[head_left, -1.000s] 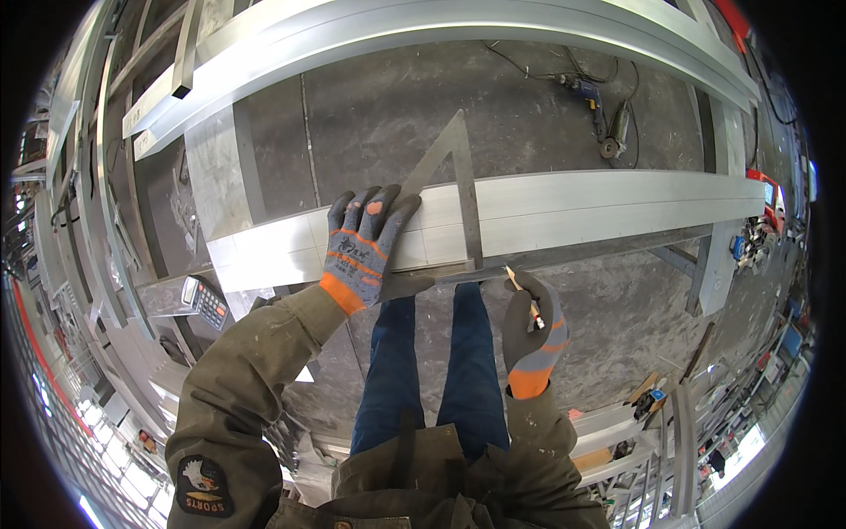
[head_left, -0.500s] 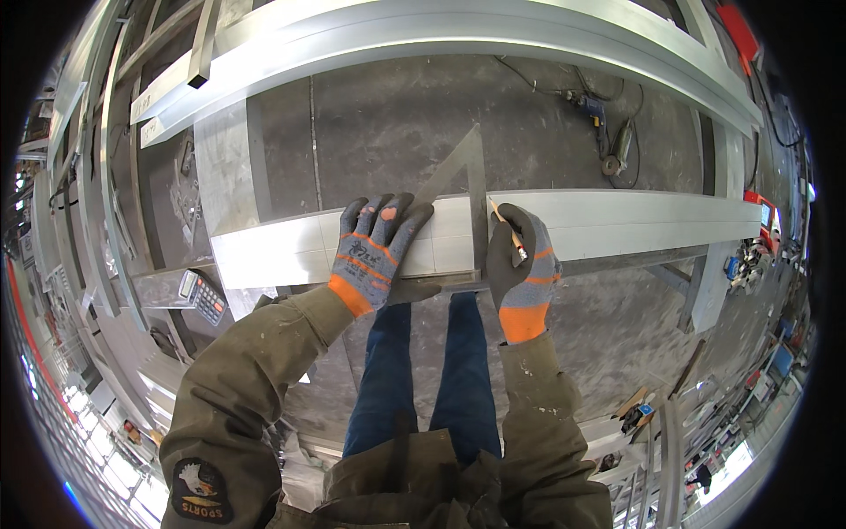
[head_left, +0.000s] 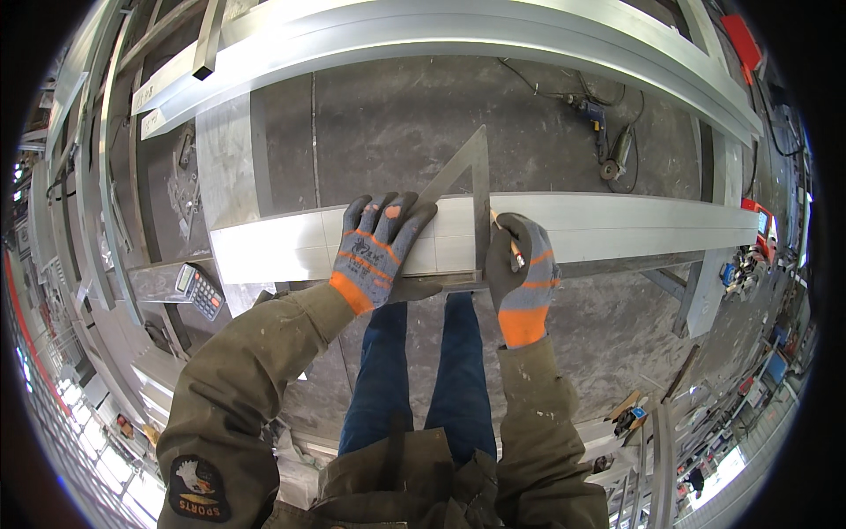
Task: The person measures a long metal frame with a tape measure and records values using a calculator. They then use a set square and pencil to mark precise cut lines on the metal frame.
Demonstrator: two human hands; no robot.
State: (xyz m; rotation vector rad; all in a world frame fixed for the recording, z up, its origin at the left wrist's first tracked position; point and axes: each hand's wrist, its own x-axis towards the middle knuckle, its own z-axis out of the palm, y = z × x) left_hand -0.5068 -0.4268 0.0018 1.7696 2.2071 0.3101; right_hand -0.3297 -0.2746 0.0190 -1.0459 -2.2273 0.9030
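Note:
A long silvery metal beam (head_left: 617, 225) lies crosswise before me, with thin lines across its top face. On it sits a metal triangle square (head_left: 481, 198), its straight blade across the beam and its tip beyond the far edge. My left hand (head_left: 381, 242), in a grey and orange glove, clamps the square against the beam, fingers over the top and thumb along the near edge. My right hand (head_left: 523, 269), gloved alike, is closed round a pencil (head_left: 497, 219). The pencil's tip is at the beam's face, just right of the blade.
A calculator (head_left: 199, 291) lies left of the beam. Beyond it on the floor are a blue corded power tool (head_left: 596, 119) and an angle grinder (head_left: 617, 159). More long beams (head_left: 458, 35) run along the far side. A red device (head_left: 763, 222) stands by the beam's right end.
My right hand has slid slightly toward me along the blade, pencil still in its fingers. The left hand keeps its place on the square.

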